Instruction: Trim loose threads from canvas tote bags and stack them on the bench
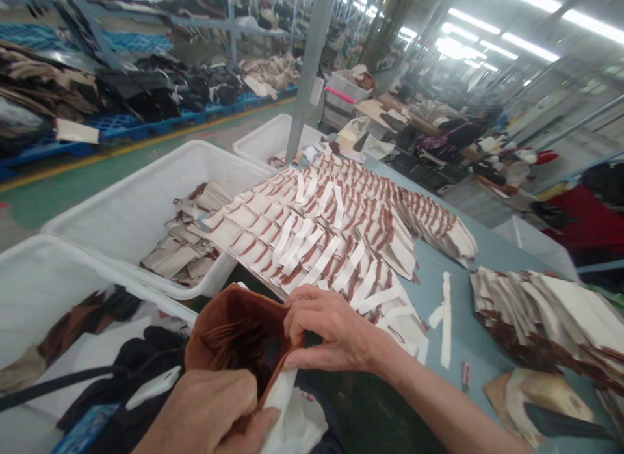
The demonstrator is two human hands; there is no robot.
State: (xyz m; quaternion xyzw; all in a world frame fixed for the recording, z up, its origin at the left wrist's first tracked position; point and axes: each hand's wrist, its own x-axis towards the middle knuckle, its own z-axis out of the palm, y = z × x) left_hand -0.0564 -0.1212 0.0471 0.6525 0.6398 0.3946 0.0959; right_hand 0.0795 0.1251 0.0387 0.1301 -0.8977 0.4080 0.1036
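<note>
A brown suede-like piece [214,314], curved round into an open tube with pale material on its outer side, is held low in front of me. My left hand [219,402] grips its near edge, thumb pressed against the pale side. The fingers of my right hand [331,330] are closed on the rim at the right, with the thumb below. Dark brown folds show inside the tube; its lower part is hidden by my hands. Just beyond my right hand, rows of overlapping cream pieces with brown edges [268,226] cover the table, and white strips [316,262] lie across them.
White plastic bins [117,181] with cut pieces stand to the left. On the blue-grey table [433,272] lie a stack of cream and brown pieces [546,304], a tape roll [541,402] and a small pink object [466,376]. A metal post [307,77] rises at the far edge.
</note>
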